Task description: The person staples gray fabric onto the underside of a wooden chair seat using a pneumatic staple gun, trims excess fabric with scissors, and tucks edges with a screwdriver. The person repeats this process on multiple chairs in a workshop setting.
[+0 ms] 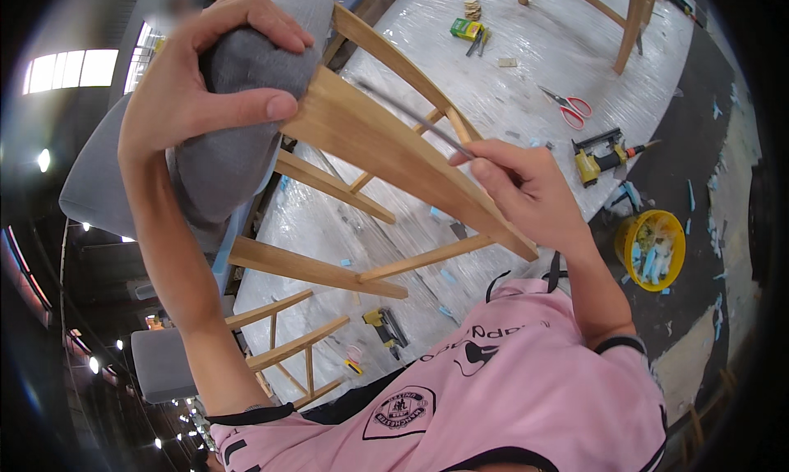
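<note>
A wooden chair frame (386, 143) lies tipped over a plastic-covered bench, its grey upholstered cushion (222, 143) at the upper left. My left hand (205, 77) grips the grey fabric where it wraps over the edge of the wooden rail. My right hand (526, 188) pinches a thin dark metal rod-like tool (411, 114), whose tip points toward the seam between fabric and rail. I wear a pink shirt, seen at the bottom.
On the plastic-covered bench (526, 69) lie red-handled scissors (567, 106), a yellow pneumatic stapler (604, 155), a second stapler (385, 328) and a green-yellow staple box (467, 30). A yellow bucket (649, 248) with blue scraps stands at the right. Another chair's legs (633, 20) rise at the top.
</note>
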`<action>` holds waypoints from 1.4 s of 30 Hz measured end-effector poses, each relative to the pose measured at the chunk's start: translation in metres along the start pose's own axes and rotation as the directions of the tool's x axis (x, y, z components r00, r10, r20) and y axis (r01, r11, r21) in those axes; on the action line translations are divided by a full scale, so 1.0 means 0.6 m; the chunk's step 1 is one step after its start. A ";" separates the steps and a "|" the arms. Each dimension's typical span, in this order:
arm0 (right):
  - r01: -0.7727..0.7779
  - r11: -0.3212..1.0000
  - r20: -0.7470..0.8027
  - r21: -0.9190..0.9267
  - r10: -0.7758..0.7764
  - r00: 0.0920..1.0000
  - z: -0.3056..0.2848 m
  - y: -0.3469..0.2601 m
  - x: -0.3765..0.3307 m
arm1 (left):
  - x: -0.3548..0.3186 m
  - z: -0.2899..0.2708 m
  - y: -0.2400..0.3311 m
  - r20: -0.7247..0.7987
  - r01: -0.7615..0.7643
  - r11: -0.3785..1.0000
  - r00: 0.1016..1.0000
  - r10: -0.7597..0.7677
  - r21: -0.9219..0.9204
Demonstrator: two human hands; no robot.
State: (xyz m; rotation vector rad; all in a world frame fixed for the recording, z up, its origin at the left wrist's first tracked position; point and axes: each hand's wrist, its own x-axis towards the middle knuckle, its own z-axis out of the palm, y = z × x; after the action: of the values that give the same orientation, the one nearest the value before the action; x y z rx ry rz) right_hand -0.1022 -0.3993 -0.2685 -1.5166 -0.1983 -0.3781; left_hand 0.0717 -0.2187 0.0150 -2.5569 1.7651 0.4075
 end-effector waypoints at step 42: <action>-0.286 0.811 0.432 0.510 0.047 0.901 0.005 -0.022 0.056 | 0.053 -0.005 -0.013 0.145 -0.228 0.974 0.963 0.225 0.003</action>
State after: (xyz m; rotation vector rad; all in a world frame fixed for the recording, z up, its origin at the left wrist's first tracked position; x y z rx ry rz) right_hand -0.0753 -0.4007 -0.2442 -0.9878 -0.4537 0.1481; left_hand 0.0901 -0.2458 0.0100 -2.2539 2.0011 0.5604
